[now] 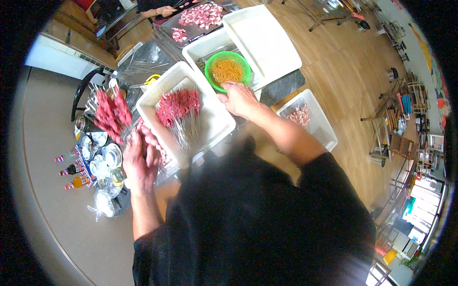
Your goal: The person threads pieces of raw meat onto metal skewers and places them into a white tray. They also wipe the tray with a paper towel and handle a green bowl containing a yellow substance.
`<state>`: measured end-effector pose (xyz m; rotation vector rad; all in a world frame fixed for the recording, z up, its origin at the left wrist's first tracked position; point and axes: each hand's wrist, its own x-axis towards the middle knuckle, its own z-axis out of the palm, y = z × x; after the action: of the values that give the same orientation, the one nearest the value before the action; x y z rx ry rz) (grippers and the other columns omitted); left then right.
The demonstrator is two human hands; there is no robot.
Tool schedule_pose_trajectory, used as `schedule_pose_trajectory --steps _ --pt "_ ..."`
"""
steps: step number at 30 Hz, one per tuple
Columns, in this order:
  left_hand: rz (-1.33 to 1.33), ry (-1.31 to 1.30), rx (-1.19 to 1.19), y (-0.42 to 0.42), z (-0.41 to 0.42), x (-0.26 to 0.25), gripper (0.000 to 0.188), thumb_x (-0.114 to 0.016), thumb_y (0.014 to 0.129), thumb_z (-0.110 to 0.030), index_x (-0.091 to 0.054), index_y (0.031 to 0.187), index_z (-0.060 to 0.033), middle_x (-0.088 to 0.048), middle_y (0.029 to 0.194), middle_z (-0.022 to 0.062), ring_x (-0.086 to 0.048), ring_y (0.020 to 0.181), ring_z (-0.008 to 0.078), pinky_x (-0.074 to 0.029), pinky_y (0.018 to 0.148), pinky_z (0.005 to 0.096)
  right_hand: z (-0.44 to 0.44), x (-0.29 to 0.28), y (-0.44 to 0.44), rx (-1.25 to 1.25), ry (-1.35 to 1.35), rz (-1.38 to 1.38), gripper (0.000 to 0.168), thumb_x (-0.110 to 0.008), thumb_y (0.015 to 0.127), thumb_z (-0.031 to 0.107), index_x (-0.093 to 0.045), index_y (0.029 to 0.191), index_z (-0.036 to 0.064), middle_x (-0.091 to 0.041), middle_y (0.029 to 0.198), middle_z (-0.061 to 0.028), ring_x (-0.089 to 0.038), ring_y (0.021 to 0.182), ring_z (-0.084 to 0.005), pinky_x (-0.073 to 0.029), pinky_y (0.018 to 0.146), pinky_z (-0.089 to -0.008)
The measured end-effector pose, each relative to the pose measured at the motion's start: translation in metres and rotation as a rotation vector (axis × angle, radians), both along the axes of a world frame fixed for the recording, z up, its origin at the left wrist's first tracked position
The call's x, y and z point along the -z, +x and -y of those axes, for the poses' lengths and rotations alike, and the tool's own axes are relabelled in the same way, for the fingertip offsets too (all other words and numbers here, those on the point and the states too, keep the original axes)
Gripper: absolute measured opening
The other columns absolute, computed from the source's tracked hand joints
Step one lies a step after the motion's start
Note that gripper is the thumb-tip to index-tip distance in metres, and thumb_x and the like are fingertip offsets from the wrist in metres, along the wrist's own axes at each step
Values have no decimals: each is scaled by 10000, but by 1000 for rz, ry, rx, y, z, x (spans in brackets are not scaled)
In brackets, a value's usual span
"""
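Observation:
My right hand [238, 99] reaches over the near rim of a green plastic bowl [247, 68], its fingertips by a heap of orange-yellow rubber bands [226, 70]. Whether it pinches any is hidden. My left hand [140, 161] is blurred beside pink meat pieces [152, 137]. Close to its fingers is a bundle of red meat skewers [111, 111]; its grip on them is unclear. Between my hands a white plastic tub [214, 123] contains metal skewers of red meat [179, 107], bare ends towards me.
A white tub with loose skewers [195, 50] holds the bowl; another white tub [268, 39] adjoins it. Beyond, a co-worker's hand [166, 11] is near a tray of cut meat [200, 16]. Bottles [77, 182] and jars stand left. At right a low tub [322, 134] has meat skewers.

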<state>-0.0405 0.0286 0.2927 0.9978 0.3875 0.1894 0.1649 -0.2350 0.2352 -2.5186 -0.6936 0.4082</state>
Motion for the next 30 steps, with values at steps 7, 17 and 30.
schedule_pose_trajectory --steps 7,17,30 --pt "274 -134 108 116 54 -49 385 -451 1108 -347 -594 1212 -5 -693 903 49 -392 523 75 -349 536 262 -61 -43 -41 136 1458 -1106 638 -391 1084 538 -646 1189 -37 -711 1131 -149 -684 1004 -206 -538 923 -381" --pt "287 -237 118 148 121 9 304 -444 1114 -265 -607 1167 -14 -717 891 110 -532 580 145 -447 542 273 -67 -28 -11 479 1687 -1141 461 -430 1078 514 -639 896 145 -478 596 72 -269 384 -65 -216 380 -222" --pt "-17 -168 212 72 76 33 275 -549 1079 -300 -681 1006 -71 -483 633 -42 -353 492 70 -278 453 256 -81 -55 -28 140 1145 -991 162 -685 979 139 -703 1006 -20 -718 842 -71 -577 617 -50 -344 467 -181"
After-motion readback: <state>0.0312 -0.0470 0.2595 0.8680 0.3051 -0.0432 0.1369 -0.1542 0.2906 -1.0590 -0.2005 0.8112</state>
